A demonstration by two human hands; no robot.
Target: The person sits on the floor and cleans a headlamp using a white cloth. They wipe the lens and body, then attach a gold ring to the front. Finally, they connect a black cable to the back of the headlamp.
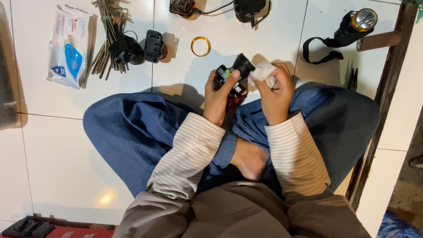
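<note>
Head view, upper centre of frame: left hand [219, 94] is closed around a black headlamp body [233, 75], held above the lap. Right hand [274, 90] pinches a white wipe [263, 70] against the lens end. Housing appears rigid, light plastic; lens likely scratch-prone. Grasp the body sides, not the lens. Wipe is soft, limp.

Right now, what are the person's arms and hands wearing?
Both arms wear long, loose cloth sleeves with thin beige and white stripes, the left striped sleeve and the right striped sleeve, each ending at the wrist. The left hand and the right hand are bare: no gloves, rings or watch show.
</note>
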